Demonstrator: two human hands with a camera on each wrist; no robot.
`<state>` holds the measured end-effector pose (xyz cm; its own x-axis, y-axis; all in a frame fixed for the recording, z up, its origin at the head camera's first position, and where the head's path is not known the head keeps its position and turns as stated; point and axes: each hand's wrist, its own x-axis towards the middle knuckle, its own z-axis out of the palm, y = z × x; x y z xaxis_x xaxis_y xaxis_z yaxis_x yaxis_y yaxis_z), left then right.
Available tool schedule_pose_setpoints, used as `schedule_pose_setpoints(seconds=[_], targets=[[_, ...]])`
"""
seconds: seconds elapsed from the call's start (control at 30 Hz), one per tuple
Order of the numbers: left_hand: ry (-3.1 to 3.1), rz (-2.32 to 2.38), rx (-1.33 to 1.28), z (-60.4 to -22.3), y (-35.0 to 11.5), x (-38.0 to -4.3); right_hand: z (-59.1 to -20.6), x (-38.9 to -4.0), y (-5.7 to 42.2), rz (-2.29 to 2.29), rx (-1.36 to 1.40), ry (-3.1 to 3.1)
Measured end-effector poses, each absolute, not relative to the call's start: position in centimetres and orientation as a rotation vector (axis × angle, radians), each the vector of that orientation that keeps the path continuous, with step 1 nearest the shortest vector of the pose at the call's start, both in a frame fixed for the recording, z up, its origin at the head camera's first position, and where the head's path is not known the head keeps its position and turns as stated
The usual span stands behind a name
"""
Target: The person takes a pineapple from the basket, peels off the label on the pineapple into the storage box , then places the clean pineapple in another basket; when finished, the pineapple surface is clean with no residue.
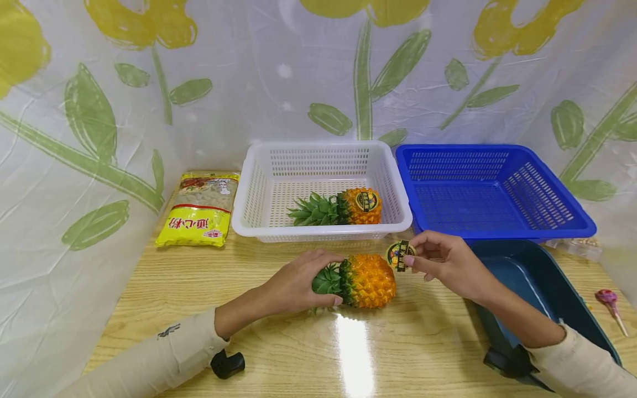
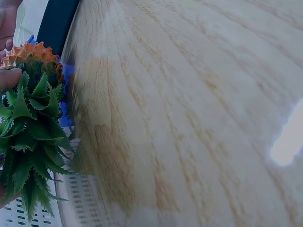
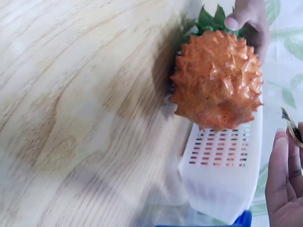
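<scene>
My left hand (image 1: 298,282) grips a pineapple (image 1: 374,281) by its green crown, thumb on the near side. The orange, spiky body points to the right, low over the wooden table. Between thumb and fingers, my right hand (image 1: 455,268) pinches a round black-and-gold fruit sticker (image 1: 396,255) just off the pineapple's right end. From the right wrist, the sticker (image 3: 296,135) shows edge-on and curled, and the pineapple's bare base (image 3: 218,85) faces the camera. A second pineapple (image 1: 355,207), wearing a similar sticker, lies inside the white basket (image 1: 320,231) behind the hands.
To the right of the white basket stands a blue basket (image 1: 497,228). A dark teal tray (image 1: 512,276) sits under my right forearm, with a lollipop (image 1: 607,298) beyond it. A yellow food packet (image 1: 199,213) lies at the left. A flowered curtain (image 1: 239,83) encloses the table's back.
</scene>
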<state>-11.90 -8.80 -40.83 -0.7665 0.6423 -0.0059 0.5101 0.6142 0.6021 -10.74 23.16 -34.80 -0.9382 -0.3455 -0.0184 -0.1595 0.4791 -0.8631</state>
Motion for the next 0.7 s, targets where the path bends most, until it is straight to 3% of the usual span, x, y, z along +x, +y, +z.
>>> schedule_pose_setpoints(seconds=[0.7], targets=[[2.613, 0.881, 0.936, -40.9, -8.8, -11.9, -34.9, -10.1, 28.4, -1.354, -0.337, 2.521]])
